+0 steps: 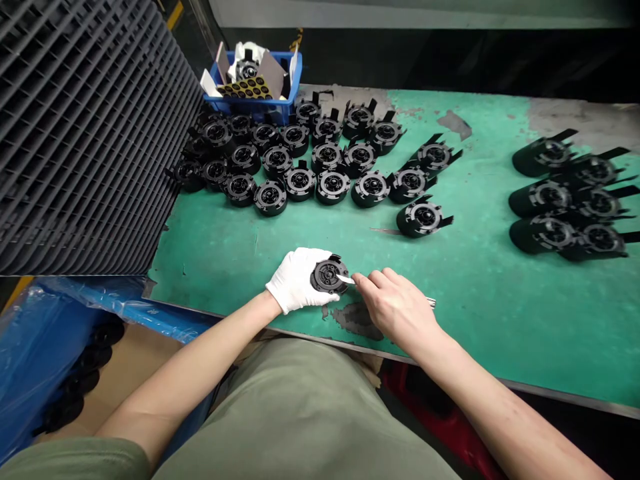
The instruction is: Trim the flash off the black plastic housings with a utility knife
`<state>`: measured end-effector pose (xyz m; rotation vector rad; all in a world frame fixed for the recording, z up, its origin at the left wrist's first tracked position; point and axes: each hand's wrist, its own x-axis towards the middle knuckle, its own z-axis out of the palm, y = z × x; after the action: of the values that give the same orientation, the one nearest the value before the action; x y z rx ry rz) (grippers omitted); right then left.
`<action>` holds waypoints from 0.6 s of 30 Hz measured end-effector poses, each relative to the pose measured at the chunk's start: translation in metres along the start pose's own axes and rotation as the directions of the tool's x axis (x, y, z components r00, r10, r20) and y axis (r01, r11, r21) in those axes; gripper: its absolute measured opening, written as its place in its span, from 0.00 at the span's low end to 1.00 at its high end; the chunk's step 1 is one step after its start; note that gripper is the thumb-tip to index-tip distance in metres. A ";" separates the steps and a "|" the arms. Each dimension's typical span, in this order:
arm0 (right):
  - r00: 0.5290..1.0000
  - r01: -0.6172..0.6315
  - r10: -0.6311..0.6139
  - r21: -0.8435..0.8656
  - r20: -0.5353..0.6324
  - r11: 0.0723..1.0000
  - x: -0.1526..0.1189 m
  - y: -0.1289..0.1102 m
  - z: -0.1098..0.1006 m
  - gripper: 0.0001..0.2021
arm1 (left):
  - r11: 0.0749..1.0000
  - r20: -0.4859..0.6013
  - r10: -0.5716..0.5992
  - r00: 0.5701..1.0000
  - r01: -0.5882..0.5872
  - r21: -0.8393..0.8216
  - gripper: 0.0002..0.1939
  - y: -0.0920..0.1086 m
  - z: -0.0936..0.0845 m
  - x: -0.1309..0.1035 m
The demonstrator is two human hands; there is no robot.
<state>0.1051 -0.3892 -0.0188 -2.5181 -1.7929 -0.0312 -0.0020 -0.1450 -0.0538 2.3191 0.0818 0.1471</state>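
My left hand (299, 280), in a white glove, is wrapped round a round black plastic part (327, 275) just above the near edge of the green table. The part's ringed face is turned up, and a dark tab sticks out at its top. My bare right hand (397, 303) grips a knife (345, 279), whose pale blade points left and reaches the right side of the part's face. The metal end of the handle shows beyond the right side of my palm. Whether the blade tip touches the plastic I cannot tell.
Many similar black parts (333, 185) stand in rows behind my hands, with another group (543, 233) at the right. A blue bin (295, 83) holds cards and a sticker sheet. Stacked black grid trays (90, 133) rise at the left. Below them is a blue-lined box (130, 353).
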 end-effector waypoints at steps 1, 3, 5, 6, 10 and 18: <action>1.000 0.007 -0.007 0.002 0.008 1.000 0.002 0.002 -0.001 0.15 | 1.000 -0.003 0.000 1.000 0.000 0.001 0.42 0.000 0.000 0.000; 0.999 0.021 -0.021 0.005 0.024 1.000 0.004 0.005 -0.002 0.15 | 1.000 -0.003 0.001 1.000 -0.001 0.003 0.42 0.000 0.001 0.000; 0.998 0.037 -0.038 0.008 0.043 0.999 0.006 0.008 -0.004 0.15 | 1.000 -0.003 0.003 1.000 -0.003 0.004 0.42 0.000 0.001 0.000; 0.998 0.047 -0.047 0.009 0.051 0.999 0.007 0.009 -0.005 0.15 | 1.000 -0.003 0.003 1.000 -0.003 0.005 0.41 0.000 0.001 0.000; 0.994 0.078 -0.078 0.008 0.076 0.997 0.008 0.011 -0.007 0.16 | 1.000 -0.009 0.009 1.000 -0.009 0.009 0.41 -0.001 0.001 -0.001; 0.992 0.093 -0.092 -0.011 0.088 0.996 0.012 0.012 -0.009 0.16 | 1.000 0.020 -0.007 1.000 0.006 0.014 0.40 0.000 -0.001 0.001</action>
<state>0.1204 -0.3824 -0.0096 -2.4817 -1.9483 0.0635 -0.0012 -0.1442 -0.0530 2.3339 0.0807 0.1207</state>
